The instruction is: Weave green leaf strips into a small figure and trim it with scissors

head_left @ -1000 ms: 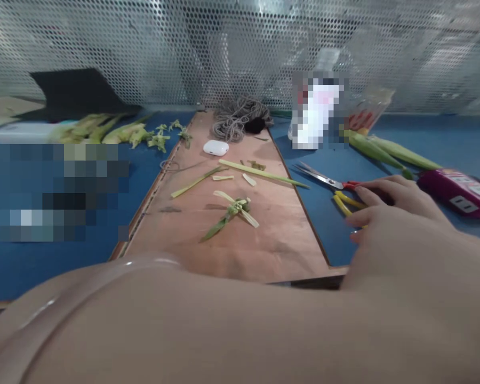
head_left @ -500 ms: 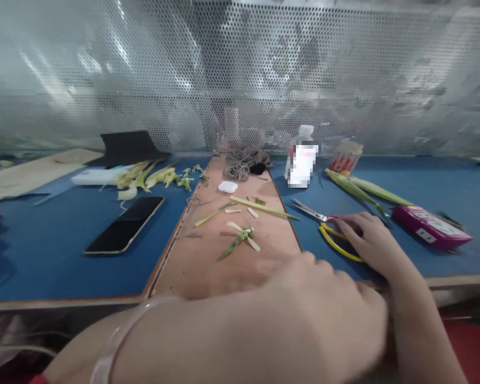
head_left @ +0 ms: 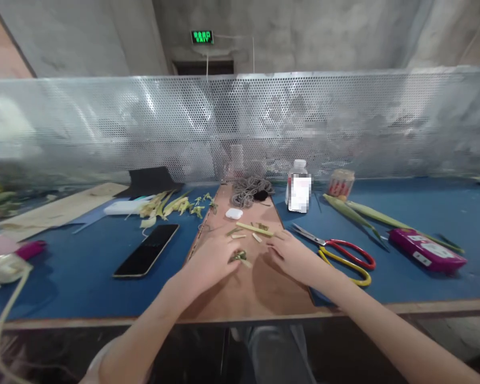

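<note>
My left hand (head_left: 216, 260) reaches in over the bare wooden strip (head_left: 260, 296), its fingertips closed at the edge of a small knotted green leaf piece (head_left: 239, 257). My right hand (head_left: 291, 258) is at the strip's right side, fingers loosely curled and apart from the thumb, with nothing visible between them. It covers the right end of a long pale-green leaf strip (head_left: 254, 229). Short pale leaf scraps (head_left: 257, 238) lie between the hands. Scissors (head_left: 324, 243) with one red and one yellow handle lie open beside my right forearm.
A black phone (head_left: 147, 250) and peeled leaves (head_left: 170, 205) lie left. Farther back are a white case (head_left: 234, 214), grey cord (head_left: 248, 192) and a bottle (head_left: 299, 189). On the right are long leaves (head_left: 350, 216), a clear cup (head_left: 341, 184) and a magenta pack (head_left: 426, 249).
My right hand has left the scissors and moved left. My left hand has drawn back from across the front to the small leaf piece. The view has tilted up.
</note>
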Action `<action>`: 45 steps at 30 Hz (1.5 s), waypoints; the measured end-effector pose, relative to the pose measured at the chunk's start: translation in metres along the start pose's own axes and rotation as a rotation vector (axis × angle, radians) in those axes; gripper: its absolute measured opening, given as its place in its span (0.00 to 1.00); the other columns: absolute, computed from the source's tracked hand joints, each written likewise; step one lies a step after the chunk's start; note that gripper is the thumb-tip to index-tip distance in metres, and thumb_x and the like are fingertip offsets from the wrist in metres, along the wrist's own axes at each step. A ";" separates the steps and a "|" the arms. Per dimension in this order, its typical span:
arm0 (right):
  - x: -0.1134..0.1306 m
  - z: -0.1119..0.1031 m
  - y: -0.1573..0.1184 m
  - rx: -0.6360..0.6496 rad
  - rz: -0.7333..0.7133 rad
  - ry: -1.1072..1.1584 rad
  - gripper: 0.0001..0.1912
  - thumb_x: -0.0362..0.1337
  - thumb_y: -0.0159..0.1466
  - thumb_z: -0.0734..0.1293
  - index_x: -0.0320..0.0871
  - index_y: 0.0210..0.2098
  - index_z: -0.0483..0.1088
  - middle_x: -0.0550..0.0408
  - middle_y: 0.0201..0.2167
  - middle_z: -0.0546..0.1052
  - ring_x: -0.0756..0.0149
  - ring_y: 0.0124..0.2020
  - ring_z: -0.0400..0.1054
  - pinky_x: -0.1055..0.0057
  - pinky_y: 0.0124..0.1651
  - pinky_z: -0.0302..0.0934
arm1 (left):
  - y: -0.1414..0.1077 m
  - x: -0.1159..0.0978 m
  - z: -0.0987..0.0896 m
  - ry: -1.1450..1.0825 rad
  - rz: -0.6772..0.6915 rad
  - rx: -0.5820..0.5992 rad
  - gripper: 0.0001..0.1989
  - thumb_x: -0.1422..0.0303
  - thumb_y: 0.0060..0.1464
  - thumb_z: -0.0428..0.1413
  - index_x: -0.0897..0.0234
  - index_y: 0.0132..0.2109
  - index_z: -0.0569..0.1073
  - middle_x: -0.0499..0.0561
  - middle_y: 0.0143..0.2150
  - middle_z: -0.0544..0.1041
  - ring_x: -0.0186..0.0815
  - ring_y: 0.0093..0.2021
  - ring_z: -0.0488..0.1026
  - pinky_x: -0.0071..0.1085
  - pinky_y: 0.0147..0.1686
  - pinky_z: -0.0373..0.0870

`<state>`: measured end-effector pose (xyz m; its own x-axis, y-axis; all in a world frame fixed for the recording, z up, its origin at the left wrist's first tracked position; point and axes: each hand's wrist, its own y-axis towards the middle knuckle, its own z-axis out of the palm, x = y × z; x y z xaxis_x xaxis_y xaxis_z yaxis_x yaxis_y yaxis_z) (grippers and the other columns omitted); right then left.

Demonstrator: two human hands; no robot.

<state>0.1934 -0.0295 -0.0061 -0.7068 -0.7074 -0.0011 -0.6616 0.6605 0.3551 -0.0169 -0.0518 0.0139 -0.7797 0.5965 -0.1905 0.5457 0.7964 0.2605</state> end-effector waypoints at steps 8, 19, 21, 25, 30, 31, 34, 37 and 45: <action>-0.002 0.034 0.050 0.114 0.035 -0.197 0.11 0.30 0.61 0.57 0.37 0.37 0.70 0.44 0.36 0.72 0.57 0.43 0.61 0.62 0.44 0.54 | -0.029 0.068 -0.024 -0.175 -0.393 -0.298 0.14 0.59 0.49 0.50 0.60 0.41 0.71 0.51 0.38 0.77 0.41 0.39 0.73 0.34 0.40 0.68; -0.042 0.012 0.020 0.112 0.141 -0.306 0.08 0.30 0.61 0.58 0.40 0.34 0.68 0.48 0.35 0.72 0.60 0.38 0.62 0.67 0.39 0.55 | -0.023 0.074 0.003 -0.178 -0.419 -0.579 0.14 0.61 0.51 0.49 0.64 0.41 0.70 0.53 0.39 0.76 0.39 0.39 0.73 0.31 0.42 0.67; -0.038 0.013 0.016 0.126 0.131 -0.314 0.07 0.31 0.61 0.58 0.39 0.35 0.67 0.48 0.37 0.71 0.60 0.39 0.62 0.67 0.40 0.55 | -0.025 0.075 0.004 -0.149 -0.412 -0.589 0.14 0.61 0.51 0.48 0.63 0.41 0.70 0.53 0.39 0.76 0.39 0.39 0.73 0.31 0.42 0.67; -0.035 0.004 0.009 0.133 0.191 -0.326 0.08 0.31 0.63 0.55 0.41 0.35 0.66 0.50 0.38 0.71 0.62 0.40 0.64 0.70 0.41 0.55 | -0.029 0.082 0.008 -0.098 -0.386 -0.598 0.14 0.61 0.51 0.48 0.64 0.41 0.70 0.54 0.39 0.76 0.39 0.39 0.72 0.31 0.42 0.66; -0.044 -0.011 -0.006 0.122 0.453 -0.378 0.11 0.32 0.65 0.51 0.38 0.37 0.63 0.48 0.33 0.72 0.63 0.28 0.69 0.71 0.25 0.51 | -0.031 0.092 0.009 -0.070 -0.402 -0.734 0.14 0.61 0.50 0.50 0.63 0.40 0.71 0.53 0.37 0.77 0.39 0.36 0.73 0.31 0.40 0.68; -0.043 -0.012 -0.008 0.141 0.471 -0.384 0.11 0.32 0.65 0.52 0.37 0.36 0.63 0.48 0.31 0.73 0.62 0.26 0.69 0.72 0.24 0.49 | -0.032 0.094 0.009 -0.062 -0.415 -0.758 0.14 0.61 0.49 0.50 0.63 0.39 0.72 0.53 0.36 0.77 0.39 0.36 0.73 0.31 0.40 0.68; -0.026 -0.012 -0.013 0.213 0.396 -0.361 0.08 0.30 0.63 0.55 0.39 0.35 0.65 0.50 0.32 0.73 0.63 0.28 0.70 0.73 0.23 0.48 | -0.035 0.095 0.006 -0.059 -0.473 -0.821 0.13 0.60 0.49 0.51 0.63 0.38 0.72 0.52 0.34 0.77 0.39 0.36 0.73 0.31 0.40 0.67; 0.007 -0.014 -0.021 0.260 0.239 -0.280 0.08 0.31 0.63 0.55 0.41 0.37 0.64 0.52 0.35 0.73 0.65 0.30 0.70 0.73 0.24 0.50 | -0.036 0.093 0.002 -0.136 -0.547 -0.869 0.14 0.60 0.48 0.51 0.63 0.38 0.73 0.51 0.33 0.77 0.39 0.36 0.73 0.32 0.41 0.67; 0.102 -0.011 -0.076 0.060 -0.267 -0.148 0.10 0.27 0.59 0.57 0.39 0.40 0.64 0.53 0.28 0.72 0.64 0.26 0.66 0.70 0.22 0.54 | -0.040 0.093 -0.015 -0.467 -0.668 -0.902 0.14 0.59 0.47 0.51 0.65 0.33 0.73 0.52 0.31 0.78 0.39 0.37 0.74 0.29 0.39 0.67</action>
<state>0.1737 -0.1546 -0.0231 -0.5319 -0.8166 -0.2242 -0.8392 0.4730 0.2683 -0.1160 -0.0291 -0.0002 -0.5384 0.2212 -0.8132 -0.4761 0.7164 0.5101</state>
